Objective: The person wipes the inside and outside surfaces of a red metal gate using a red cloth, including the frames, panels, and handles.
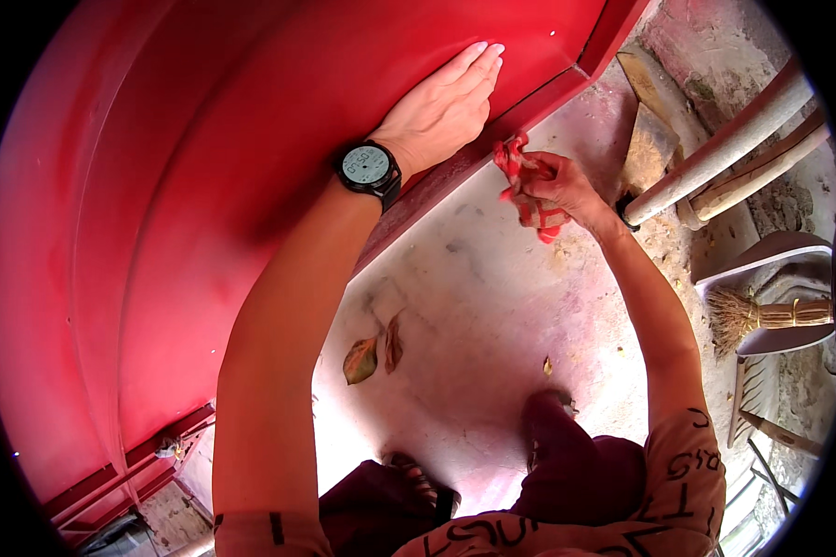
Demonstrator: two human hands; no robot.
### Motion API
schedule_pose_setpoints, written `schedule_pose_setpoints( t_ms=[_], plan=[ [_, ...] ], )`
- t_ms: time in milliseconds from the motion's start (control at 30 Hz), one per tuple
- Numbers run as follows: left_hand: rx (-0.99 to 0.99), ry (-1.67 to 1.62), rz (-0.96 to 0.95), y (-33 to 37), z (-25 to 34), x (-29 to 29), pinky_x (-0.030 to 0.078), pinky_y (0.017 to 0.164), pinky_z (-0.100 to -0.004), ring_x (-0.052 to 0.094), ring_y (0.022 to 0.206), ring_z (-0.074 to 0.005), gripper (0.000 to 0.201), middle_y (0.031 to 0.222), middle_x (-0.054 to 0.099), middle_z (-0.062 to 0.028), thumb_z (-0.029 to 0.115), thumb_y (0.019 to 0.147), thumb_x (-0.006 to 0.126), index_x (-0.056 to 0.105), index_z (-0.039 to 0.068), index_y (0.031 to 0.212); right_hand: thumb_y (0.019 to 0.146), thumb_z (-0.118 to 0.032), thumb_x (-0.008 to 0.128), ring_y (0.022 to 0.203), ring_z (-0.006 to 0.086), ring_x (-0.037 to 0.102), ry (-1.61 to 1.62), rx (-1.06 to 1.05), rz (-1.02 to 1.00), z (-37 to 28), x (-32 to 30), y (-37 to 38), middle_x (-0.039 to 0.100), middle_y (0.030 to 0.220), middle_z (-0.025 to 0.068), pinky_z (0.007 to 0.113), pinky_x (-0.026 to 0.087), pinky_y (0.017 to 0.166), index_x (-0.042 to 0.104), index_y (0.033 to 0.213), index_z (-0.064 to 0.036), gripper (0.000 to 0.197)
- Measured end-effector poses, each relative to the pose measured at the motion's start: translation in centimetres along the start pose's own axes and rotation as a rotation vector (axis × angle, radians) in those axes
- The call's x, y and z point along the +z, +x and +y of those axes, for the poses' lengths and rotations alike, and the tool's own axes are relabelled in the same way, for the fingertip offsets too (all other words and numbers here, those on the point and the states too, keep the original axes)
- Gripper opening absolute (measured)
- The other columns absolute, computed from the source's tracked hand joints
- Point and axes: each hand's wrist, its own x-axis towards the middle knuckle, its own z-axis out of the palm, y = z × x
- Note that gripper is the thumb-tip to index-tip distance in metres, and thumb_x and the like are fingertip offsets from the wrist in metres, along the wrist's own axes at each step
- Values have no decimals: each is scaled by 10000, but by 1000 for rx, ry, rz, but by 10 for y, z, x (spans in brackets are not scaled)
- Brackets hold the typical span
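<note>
My left hand point(444, 107), with a dark round watch point(366, 167) on its wrist, lies flat against a large red metal door point(279, 102). Its fingers are stretched out toward the door's corner, and nothing is in them. Just off the door's edge, above the floor, my right hand point(567, 190) is closed on a crumpled red and beige patterned cloth point(539, 212). The cloth bunches out on both sides of the fingers, and part of it is hidden by them.
Dry leaves point(360, 361) lie on the pale concrete floor point(446, 269). Along the wall at right stand thick wooden poles point(724, 139), a straw hand broom point(771, 314) in a grey dustpan point(762, 260), and a rake head point(749, 399). My feet are near the bottom.
</note>
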Motion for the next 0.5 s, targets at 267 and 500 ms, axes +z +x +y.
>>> schedule_pose_setpoints(
  t_ms=[267,500],
  plan=[
    [-3,21,0,-2,0,0,198,1160,-380,359,1336,-249,248,1335,524,-93,202,830,521,702,80,949,736,-145,611,971,254,530,-1655,-681,729,-56,15,14,527,1003,66,393,526,728,631,883,-140,148],
    [-1,38,32,0,1,2,205,1156,-384,368,1332,-253,233,1323,534,-106,202,828,522,698,71,910,754,-215,670,1081,295,498,-1372,-588,603,1,37,75,550,1173,94,559,300,1044,574,1147,-103,420]
  ],
)
